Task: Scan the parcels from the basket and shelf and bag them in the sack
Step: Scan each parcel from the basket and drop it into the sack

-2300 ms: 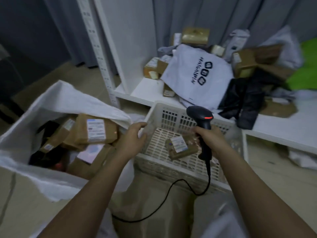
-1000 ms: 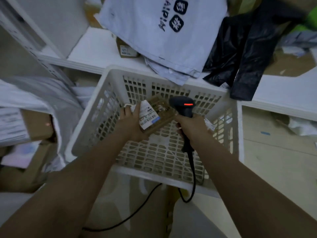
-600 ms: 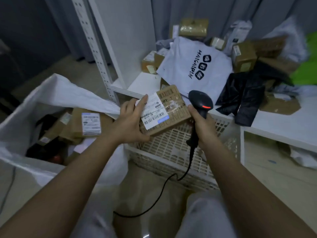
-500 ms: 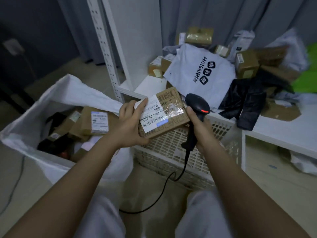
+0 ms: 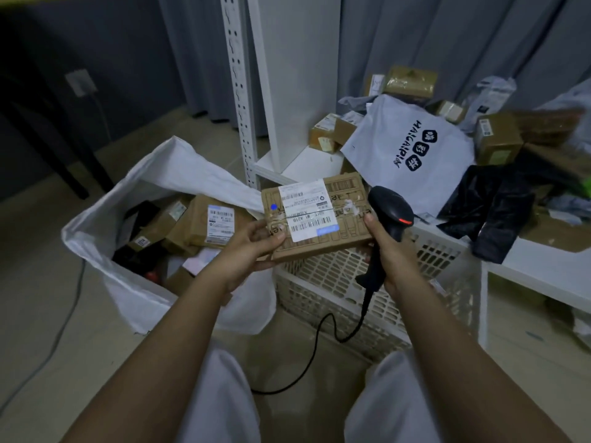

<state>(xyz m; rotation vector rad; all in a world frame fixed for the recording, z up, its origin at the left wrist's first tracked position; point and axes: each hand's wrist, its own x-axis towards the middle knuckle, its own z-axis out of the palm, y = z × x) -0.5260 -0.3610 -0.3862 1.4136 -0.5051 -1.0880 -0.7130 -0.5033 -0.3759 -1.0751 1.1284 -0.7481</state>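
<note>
Parcel [image 5: 315, 219]: I see brown cardboard, a white label with black barcodes, one blue dot.
Scanner [image 5: 388, 215]: black, with a red strip lit on its head.
Basket [image 5: 383, 302]: white plastic lattice.
Sack [image 5: 179, 174]: white woven, brown boxes inside.
Mailer bag [image 5: 412, 155]: pale grey, black lettering and three dark badges.
Shelf [image 5: 307, 164]: white.
Curtain [image 5: 447, 36]: grey, in folds.
Cable [image 5: 319, 346]: I make it black.

Grey curtains [image 5: 447, 43] are hanging behind the rack, a wall socket [image 5: 80, 86] is sitting on the dark wall at left, and a grey cable [image 5: 57, 334] is trailing across the tiled floor [image 5: 38, 251].
</note>
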